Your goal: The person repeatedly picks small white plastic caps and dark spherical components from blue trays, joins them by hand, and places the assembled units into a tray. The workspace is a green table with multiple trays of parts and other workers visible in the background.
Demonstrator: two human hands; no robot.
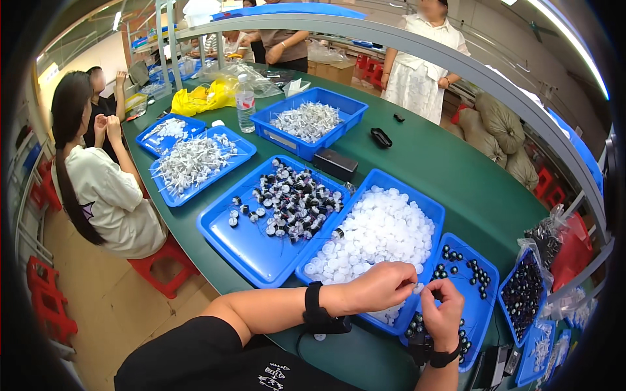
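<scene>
My left hand [381,288] and my right hand [443,311] meet over the blue trays, fingertips pinched. Between them is a small translucent white plastic cap [418,288], which both appear to grip; its details are too small to make out. Below my left hand, a blue tray [438,210] holds a heap of similar white caps [385,228]. Under my right hand lies another blue tray [486,260] with small dark round parts [481,279] on thin wires. To the left, a blue tray [218,225] carries black-and-clear assembled pieces [297,199].
Further back on the green table [417,146] stand blue trays of white stemmed parts [195,159], a water bottle [245,104] and a black box [335,164]. A grey metal frame [385,32] arches overhead. A seated person [107,182] works at left; a dark-filled tray [521,296] is at right.
</scene>
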